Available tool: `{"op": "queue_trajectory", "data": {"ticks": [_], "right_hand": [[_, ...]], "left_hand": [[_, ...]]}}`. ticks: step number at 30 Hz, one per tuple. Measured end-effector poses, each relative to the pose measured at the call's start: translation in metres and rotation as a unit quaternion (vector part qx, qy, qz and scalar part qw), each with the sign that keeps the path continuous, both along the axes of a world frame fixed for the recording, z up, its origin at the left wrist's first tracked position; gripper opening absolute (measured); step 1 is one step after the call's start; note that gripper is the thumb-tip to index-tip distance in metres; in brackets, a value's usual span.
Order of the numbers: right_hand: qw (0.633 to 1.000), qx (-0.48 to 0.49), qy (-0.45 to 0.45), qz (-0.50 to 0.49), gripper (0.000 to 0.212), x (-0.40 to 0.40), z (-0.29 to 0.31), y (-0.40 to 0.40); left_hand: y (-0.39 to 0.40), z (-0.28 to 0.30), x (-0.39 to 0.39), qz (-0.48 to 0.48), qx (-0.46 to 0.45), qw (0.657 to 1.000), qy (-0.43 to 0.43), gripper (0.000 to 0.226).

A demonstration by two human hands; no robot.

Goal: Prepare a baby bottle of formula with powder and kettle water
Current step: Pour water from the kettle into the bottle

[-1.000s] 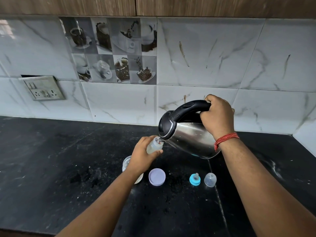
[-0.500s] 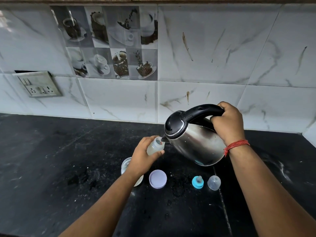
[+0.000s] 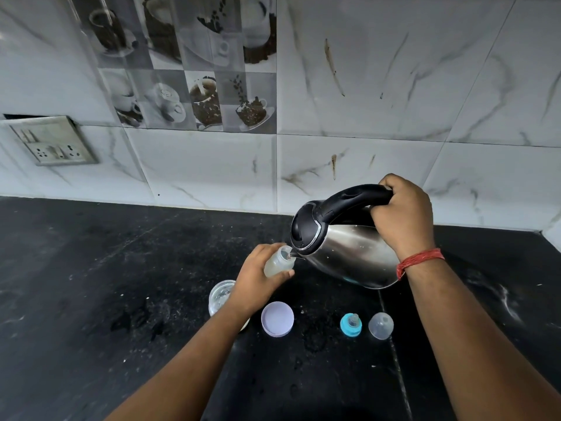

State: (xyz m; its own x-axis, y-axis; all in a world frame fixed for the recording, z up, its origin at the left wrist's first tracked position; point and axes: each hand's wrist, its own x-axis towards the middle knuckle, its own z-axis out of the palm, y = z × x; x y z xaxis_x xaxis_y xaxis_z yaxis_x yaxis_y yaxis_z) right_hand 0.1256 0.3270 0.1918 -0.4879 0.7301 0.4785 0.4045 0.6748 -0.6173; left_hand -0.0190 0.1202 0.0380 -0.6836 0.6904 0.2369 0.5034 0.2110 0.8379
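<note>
Head view, left to right: wall socket plate (image 3: 50, 141) on the marble tiles, coffee-cup picture tiles (image 3: 194, 65) above; no readable writing or brand anywhere. Open clear jar (image 3: 221, 294) on the black counter (image 3: 91, 268), partly hidden behind the left forearm. Left hand (image 3: 258, 279) wrapped around a small translucent baby bottle (image 3: 277, 261), tilted, mouth up against the kettle spout; pale cloudy liquid in its lower part. Lilac lid (image 3: 277, 318) lying on the counter just right of the jar. Steel kettle (image 3: 349, 253) with black lid and handle, tipped toward the bottle, off the counter, right hand (image 3: 403, 214) closed on the handle, red thread band (image 3: 420, 260) on that wrist. Blue ring with teat (image 3: 351, 324) and clear cap (image 3: 380, 325) side by side below the kettle. Versus half a second ago: the pose is the same, with the kettle tipped slightly less.
</note>
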Motion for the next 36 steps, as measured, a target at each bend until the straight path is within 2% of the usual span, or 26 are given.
{"op": "queue_trajectory", "data": {"ticks": [7,15,23,29,32,36], "right_hand": [[0.999,0.044,-0.003,0.005,0.027,-0.007,0.005,0.001],[0.999,0.032,-0.002,0.008,0.027,-0.010,0.001,0.004],[0.990,-0.134,0.053,0.002,0.018,-0.001,-0.016,0.017],[0.937,-0.303,0.172,-0.015,0.024,-0.001,-0.063,0.026],[0.908,-0.357,0.216,-0.033,0.031,-0.005,-0.087,0.024],[0.886,-0.398,0.229,-0.063,0.035,-0.013,-0.115,0.024]], "left_hand": [[0.004,0.001,-0.004,0.002,-0.003,1.000,0.000,0.053],[0.003,0.000,-0.006,0.001,0.001,1.000,-0.007,0.053],[-0.001,-0.001,-0.006,0.005,0.039,0.998,-0.046,0.051],[-0.002,0.004,-0.003,0.010,0.074,0.992,-0.100,0.050],[-0.004,0.001,-0.003,0.010,0.073,0.991,-0.107,0.050],[-0.007,-0.003,-0.002,0.012,0.072,0.990,-0.122,0.051]]}}
